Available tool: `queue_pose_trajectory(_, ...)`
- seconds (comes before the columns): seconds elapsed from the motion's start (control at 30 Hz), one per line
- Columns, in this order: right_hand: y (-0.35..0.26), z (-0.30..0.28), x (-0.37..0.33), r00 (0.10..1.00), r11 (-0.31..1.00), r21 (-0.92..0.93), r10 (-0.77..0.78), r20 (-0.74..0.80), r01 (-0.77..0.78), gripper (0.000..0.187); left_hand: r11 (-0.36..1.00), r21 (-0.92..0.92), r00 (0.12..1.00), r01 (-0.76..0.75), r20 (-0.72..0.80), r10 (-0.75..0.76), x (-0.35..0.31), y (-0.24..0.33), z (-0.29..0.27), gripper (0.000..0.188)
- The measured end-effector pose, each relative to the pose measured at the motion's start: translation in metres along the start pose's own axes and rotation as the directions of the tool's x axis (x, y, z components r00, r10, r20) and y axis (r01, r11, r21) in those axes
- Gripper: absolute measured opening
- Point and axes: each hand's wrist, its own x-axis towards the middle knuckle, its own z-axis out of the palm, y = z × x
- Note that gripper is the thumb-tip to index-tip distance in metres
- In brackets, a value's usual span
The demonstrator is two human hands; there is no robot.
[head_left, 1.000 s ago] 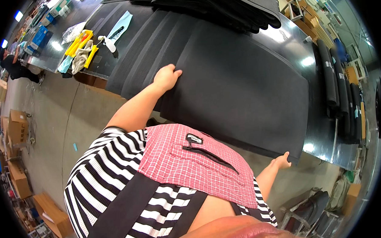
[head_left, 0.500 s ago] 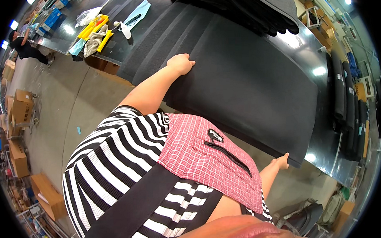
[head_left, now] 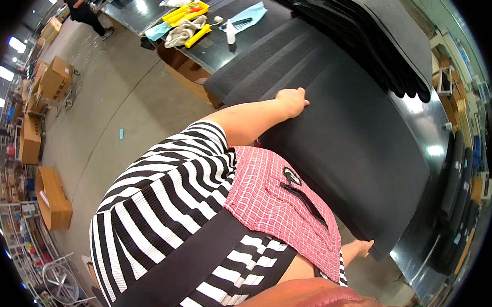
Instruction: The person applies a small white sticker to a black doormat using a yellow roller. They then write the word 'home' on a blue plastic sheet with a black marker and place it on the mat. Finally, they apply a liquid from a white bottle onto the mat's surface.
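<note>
A large black mat (head_left: 361, 143) lies across the table in front of me, smooth on its upper face. My left hand (head_left: 293, 102) is closed on its left part, the fingers curled over the edge. At the mat's near right corner, my right hand (head_left: 364, 248) grips the edge between thumb and fingers, some of which are hidden. More black mats (head_left: 242, 71) fan out in overlapping layers to the left, beneath or beside the held one. Beyond it rises a thick stack of dark mats (head_left: 383, 32) with curved edges.
On the shiny dark table (head_left: 214, 50) are a yellow tray (head_left: 187, 12), grey gloves (head_left: 183, 33), a white bottle (head_left: 230, 33) and a light-blue cloth (head_left: 253, 15). Rolled black mats (head_left: 455, 183) stand at right. Cardboard boxes (head_left: 53, 197) line the left; another person (head_left: 86, 15) stands far left.
My view has turned, so the table and mats appear farther right and lower. Both hands keep their hold on the mat, with little visible shift along it.
</note>
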Motion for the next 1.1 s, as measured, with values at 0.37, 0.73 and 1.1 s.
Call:
queue_pose_trajectory(0.37, -0.079, 0.019, 0.004, 0.896, 0.886, -0.141, -0.444, 0.014, 0.441, 0.069, 0.502, -0.362, 0.599, -0.786, -0.245, 0.762, -0.169, 0.006, -0.249, 0.014)
queue_pose_trajectory(0.73, -0.096, 0.151, -0.119, 0.635, 0.912, 0.316, -0.408, 0.656, 0.26, 0.042, -0.241, -0.145, -0.154, -0.96, -0.445, 0.882, -0.291, 0.084, -0.315, 0.011)
queue_pose_trajectory(1.1, -0.105, 0.186, -0.206, 0.303, 0.932, 0.321, -0.36, 0.882, 0.171, 0.03, -0.27, -0.119, -0.178, -0.956, -0.496, 0.85, -0.298, 0.076, -0.317, 0.011)
